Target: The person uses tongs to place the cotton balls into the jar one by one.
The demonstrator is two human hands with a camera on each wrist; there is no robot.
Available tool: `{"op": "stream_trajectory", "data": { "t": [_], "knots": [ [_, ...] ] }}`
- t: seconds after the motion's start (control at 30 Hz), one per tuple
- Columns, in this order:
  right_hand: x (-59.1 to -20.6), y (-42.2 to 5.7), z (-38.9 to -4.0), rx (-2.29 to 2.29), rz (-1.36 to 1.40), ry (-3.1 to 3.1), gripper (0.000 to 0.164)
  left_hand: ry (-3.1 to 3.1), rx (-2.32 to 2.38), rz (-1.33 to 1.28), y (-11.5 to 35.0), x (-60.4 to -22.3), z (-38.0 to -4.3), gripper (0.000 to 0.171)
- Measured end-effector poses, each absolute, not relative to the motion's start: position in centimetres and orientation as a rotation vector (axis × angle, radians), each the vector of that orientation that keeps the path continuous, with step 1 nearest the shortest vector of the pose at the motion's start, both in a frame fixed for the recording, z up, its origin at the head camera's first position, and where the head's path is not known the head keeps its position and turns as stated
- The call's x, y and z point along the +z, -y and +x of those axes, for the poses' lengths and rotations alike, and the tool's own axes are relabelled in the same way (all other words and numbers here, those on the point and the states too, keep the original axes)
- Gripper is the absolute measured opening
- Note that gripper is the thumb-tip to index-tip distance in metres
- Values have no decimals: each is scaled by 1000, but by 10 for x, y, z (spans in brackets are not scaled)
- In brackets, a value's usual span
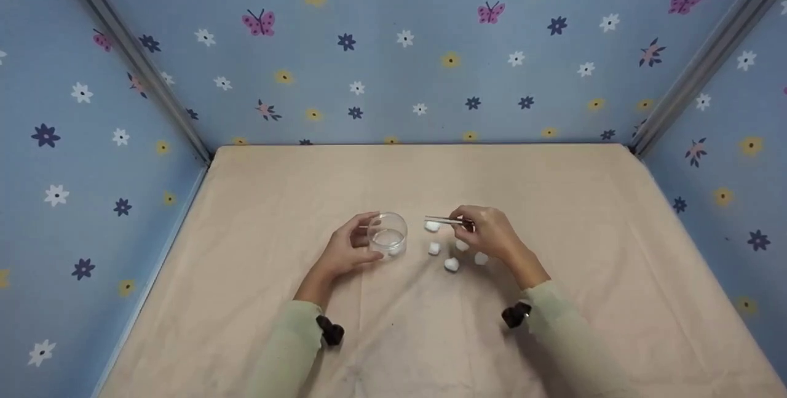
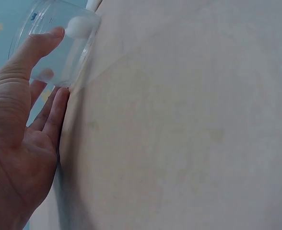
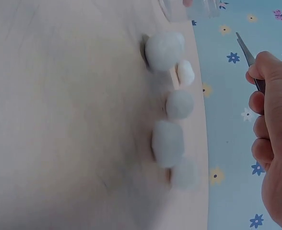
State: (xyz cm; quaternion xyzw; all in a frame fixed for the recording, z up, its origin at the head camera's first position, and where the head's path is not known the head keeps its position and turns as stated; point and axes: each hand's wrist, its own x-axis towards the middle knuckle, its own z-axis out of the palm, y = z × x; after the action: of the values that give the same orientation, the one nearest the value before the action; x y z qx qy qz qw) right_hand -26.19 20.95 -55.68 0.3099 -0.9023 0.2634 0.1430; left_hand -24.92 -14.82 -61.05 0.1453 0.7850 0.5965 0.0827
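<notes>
My left hand (image 1: 347,250) grips a clear round container (image 1: 398,226) from its left side, thumb in front and fingers behind. One white cotton ball (image 2: 81,28) lies inside, near the container's bottom. My right hand (image 1: 486,230) pinches a pair of metal tweezers (image 3: 246,51), which point left toward the container. Nothing shows between the tweezer tips in the right wrist view. Under and in front of the right hand, several more cotton balls (image 1: 452,264) lie scattered on the cloth. The tweezer tips hover above the farthest cotton ball (image 1: 432,226), apart from it.
A beige cloth (image 1: 276,189) with creases covers the table. Blue flowered panels (image 1: 393,72) rise at the back and along both sides, with grey posts (image 1: 141,72) at the corners. Each wrist carries a small black camera (image 1: 331,330).
</notes>
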Motion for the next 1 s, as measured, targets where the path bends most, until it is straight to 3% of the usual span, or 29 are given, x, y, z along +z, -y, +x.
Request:
{"op": "stream_trajectory", "data": {
  "t": [1.0],
  "knots": [
    [-557,-219,-269,723,769,2774,14,-2319,1792,435,148,-610,-247,87]
  ]
}}
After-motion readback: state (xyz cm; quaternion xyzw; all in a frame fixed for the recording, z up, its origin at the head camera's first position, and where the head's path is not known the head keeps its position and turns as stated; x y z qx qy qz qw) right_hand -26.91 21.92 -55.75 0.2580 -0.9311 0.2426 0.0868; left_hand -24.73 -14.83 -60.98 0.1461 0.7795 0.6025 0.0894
